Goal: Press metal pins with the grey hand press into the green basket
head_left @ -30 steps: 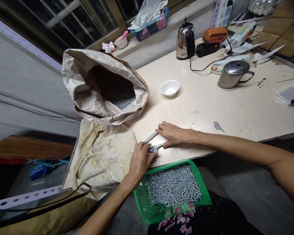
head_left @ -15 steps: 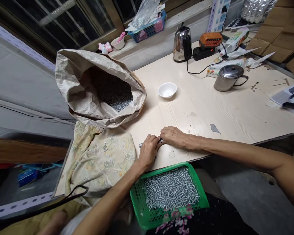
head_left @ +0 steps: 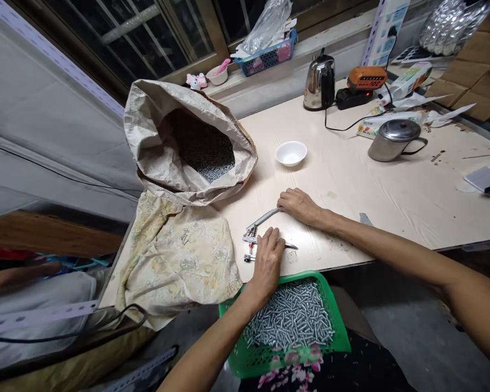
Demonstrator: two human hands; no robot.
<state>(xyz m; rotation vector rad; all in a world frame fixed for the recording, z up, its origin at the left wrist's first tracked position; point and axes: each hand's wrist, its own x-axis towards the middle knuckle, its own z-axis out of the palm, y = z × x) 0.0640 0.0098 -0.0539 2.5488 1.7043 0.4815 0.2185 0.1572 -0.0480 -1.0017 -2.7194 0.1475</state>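
A metal lever tool (head_left: 263,219) with springs and a small red part lies on the table near its front edge. My right hand (head_left: 300,207) is closed around the end of its raised upper arm. Over the tool's lower body rests my left hand (head_left: 269,261), its fingers curled down on it and hiding part of it. A pointed metal end sticks out to the right of those fingers. Just below my left hand, a green plastic basket (head_left: 343,326) full of small silvery threaded pieces (head_left: 292,318) sits on my lap.
An open woven sack (head_left: 155,158) of similar metal pieces stands on the left, behind a floral cloth (head_left: 191,267) with several loose pieces. Further back are a white bowl (head_left: 291,153), a kettle (head_left: 318,84), an orange battery (head_left: 366,79) and a metal mug (head_left: 394,141). Someone's arm (head_left: 16,275) shows at left.
My right hand has swung up and away from my left, raising the tool's arm. The tool now shows opened out, where my hands were together over it. The view has shifted.
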